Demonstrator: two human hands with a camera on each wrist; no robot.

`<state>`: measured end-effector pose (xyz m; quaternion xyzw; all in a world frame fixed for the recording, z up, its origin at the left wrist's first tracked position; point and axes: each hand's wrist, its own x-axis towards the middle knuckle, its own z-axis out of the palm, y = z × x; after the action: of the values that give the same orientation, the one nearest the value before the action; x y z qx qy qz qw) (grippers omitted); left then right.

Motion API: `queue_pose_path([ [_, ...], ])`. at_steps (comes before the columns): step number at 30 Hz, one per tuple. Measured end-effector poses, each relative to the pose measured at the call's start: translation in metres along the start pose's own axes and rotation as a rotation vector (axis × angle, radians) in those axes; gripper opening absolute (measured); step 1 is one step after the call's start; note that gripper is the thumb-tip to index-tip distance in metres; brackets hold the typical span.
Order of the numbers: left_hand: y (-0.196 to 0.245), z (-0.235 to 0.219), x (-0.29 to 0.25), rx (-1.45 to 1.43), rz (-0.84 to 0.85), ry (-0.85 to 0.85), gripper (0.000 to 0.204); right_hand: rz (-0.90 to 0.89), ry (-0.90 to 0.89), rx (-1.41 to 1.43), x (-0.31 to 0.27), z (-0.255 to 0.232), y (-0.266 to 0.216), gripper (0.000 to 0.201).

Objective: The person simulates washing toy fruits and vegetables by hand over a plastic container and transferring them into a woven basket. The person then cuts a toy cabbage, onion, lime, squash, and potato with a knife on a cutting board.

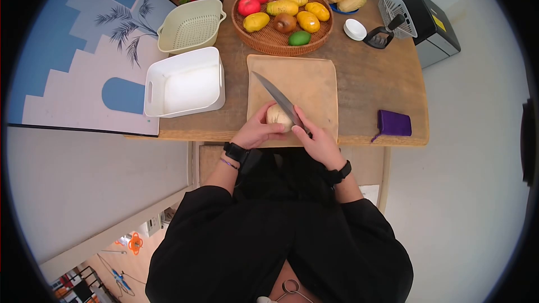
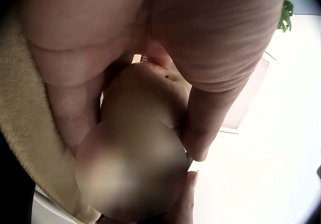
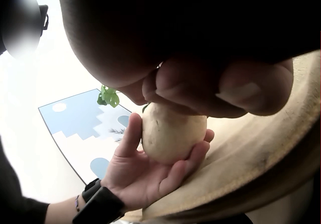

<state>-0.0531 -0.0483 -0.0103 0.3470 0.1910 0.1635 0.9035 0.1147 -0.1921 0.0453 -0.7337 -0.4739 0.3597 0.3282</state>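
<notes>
A pale, round root vegetable (image 1: pixel 277 116) is held in my left hand (image 1: pixel 254 131) over the front part of the wooden cutting board (image 1: pixel 314 84). My right hand (image 1: pixel 322 145) grips the handle of a long kitchen knife (image 1: pixel 270 88). Its blade slants up and to the left, overlapping the vegetable's right side in the head view. In the right wrist view, the fingers and thumb of the left hand (image 3: pixel 143 179) cup the vegetable (image 3: pixel 173 136) from below, and the right hand's curled fingers are close above it. Much of the vegetable is hidden by the left hand in the left wrist view.
Behind the board stands a round wicker basket (image 1: pixel 241 31) of fruit and vegetables. A white bin (image 1: pixel 188 87) and a pale green colander (image 1: pixel 191 25) are at the left. To the right lie a purple pouch (image 1: pixel 394 123), a small white bowl (image 1: pixel 355 29) and a black-handled peeler-like tool (image 1: pixel 382 35).
</notes>
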Motion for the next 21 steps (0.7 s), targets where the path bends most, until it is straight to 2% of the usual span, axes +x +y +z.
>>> queue_pose_path([
  [2, 0.010, 0.004, -0.005, 0.110, -0.046, 0.031, 0.064, -0.141, 0.095, 0.058, 0.003, 0.006, 0.010, 0.058],
  [3, 0.012, -0.001, -0.004, 0.110, -0.046, 0.034, 0.064, -0.140, 0.092, 0.060, 0.003, 0.005, 0.006, 0.058],
  [5, 0.009, -0.015, 0.000, -0.067, -0.129, -0.044, 0.056, -0.031, -0.013, 0.115, -0.001, 0.002, 0.000, 0.056],
  [9, -0.008, -0.031, 0.013, -0.142, -0.106, -0.106, 0.049, -0.121, 0.026, 0.125, 0.000, 0.009, 0.007, 0.057],
  [11, -0.004, -0.015, 0.009, -0.052, -0.061, 0.060, 0.042, 0.046, -0.072, 0.107, -0.005, 0.001, -0.008, 0.057],
  [12, -0.004, -0.008, 0.006, -0.053, -0.063, 0.060, 0.042, 0.049, -0.072, 0.108, -0.006, 0.002, -0.006, 0.057],
  [14, 0.001, 0.000, 0.005, -0.056, -0.009, 0.142, 0.035, -0.104, -0.039, 0.095, -0.004, 0.005, -0.003, 0.058],
  [17, -0.001, -0.013, 0.007, -0.132, -0.044, 0.084, 0.036, -0.170, -0.017, 0.112, -0.004, 0.012, -0.002, 0.060],
  [21, -0.002, -0.014, 0.005, -0.010, -0.017, 0.127, 0.037, -0.124, -0.029, 0.130, -0.002, 0.014, -0.009, 0.060],
])
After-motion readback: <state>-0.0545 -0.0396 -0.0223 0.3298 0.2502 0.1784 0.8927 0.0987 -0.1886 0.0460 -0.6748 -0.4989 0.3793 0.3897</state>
